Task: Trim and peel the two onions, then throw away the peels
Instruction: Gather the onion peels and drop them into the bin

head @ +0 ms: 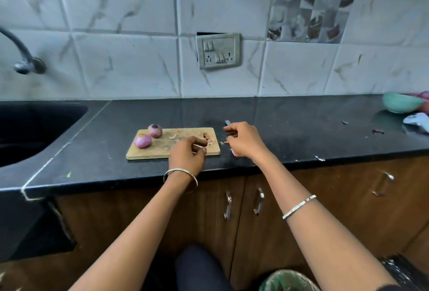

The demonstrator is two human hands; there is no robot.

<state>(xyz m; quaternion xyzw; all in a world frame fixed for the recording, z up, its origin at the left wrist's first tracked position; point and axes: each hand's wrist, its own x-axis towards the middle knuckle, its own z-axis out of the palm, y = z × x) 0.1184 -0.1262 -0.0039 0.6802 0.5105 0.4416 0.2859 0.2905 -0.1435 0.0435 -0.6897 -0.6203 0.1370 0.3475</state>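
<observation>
Both my hands curl over peel scraps [210, 139] at cutting board's [148, 155] right end: left hand [186, 152] pinching, right hand [245, 139] loosely closed, contents unclear; two peeled purple onions [148, 136] sit far left.

We find no readable text, label, brand or number anywhere. The switch plate [218, 51] on the tiles bears no legible marking.
</observation>
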